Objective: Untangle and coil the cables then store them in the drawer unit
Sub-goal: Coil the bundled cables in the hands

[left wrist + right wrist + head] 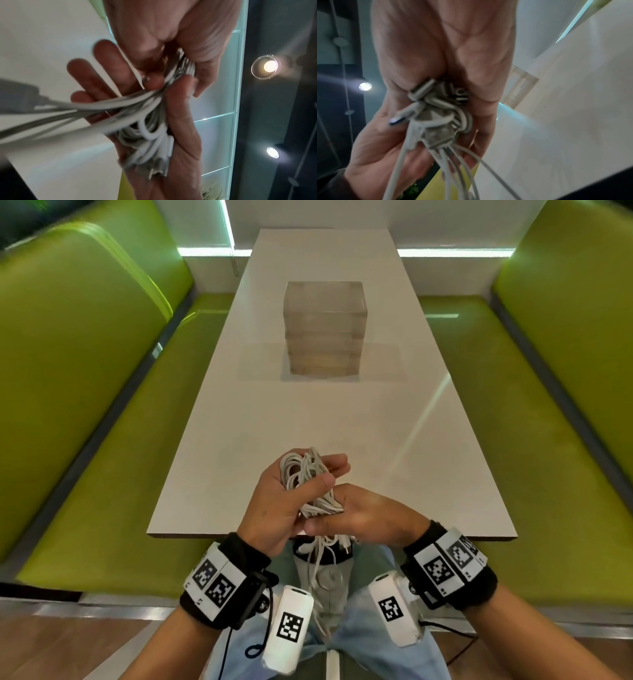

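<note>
A tangled bundle of white cables [305, 477] sits between both hands above the near table edge. My left hand [329, 474] cradles the tangle in its palm with the thumb curled over it and the fingers stretched forward. My right hand [342, 515] pinches the lower strands just right of the left thumb. Loose ends with plugs [322, 553] hang below the table edge over my lap. The left wrist view shows cables [150, 135] lying in the left palm [180, 169]. In the right wrist view the tangle [436, 115] shows a USB plug [399, 119]. A translucent drawer unit [325, 330] stands mid-table, its drawers pushed in.
The white table [342, 412] runs away from me between two green bench seats [102, 457] [531, 457]. Wrist cameras with marker tags [291, 625] hang under both wrists. A wall and a light strip lie past the table's far end.
</note>
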The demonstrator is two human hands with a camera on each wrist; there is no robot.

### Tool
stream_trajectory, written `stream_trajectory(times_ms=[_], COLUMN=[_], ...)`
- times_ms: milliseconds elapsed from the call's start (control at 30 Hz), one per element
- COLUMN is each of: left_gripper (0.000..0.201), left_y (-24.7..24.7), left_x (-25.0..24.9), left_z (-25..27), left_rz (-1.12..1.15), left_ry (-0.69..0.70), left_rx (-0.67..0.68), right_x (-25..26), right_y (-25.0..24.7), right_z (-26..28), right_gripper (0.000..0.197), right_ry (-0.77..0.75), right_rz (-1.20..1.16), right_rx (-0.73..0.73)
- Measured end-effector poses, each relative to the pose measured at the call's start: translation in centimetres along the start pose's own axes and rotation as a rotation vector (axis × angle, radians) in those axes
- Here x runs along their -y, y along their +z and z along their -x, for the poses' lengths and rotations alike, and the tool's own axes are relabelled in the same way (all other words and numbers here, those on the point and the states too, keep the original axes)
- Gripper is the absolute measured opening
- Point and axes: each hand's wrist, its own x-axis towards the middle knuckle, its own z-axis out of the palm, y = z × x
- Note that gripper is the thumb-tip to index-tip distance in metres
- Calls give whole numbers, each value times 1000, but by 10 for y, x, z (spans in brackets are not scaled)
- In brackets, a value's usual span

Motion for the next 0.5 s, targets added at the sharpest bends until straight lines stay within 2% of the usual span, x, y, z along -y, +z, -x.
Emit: stream_trajectory(times_ms=[167,367,467,500], left_gripper=[14,10,17,32], left_y=[1,7,6,4], left_x=[-7,-12,-12,-10], left_z=[-1,3,4,4], left_rz=[7,5,-83,-122], left_ry=[-19,-34,-5,14], left_rx=[-50,-10,32,62], right_x=[-1,-6,-6,-5], right_y=[6,15,15,13], right_z=[-2,-2,1,2], right_gripper=[25,26,21,19], right_ry=[-75,-67,-59,-60], right_rz=[-77,-84,-111,-109], right_rx=[-41,-107,-130,-148])
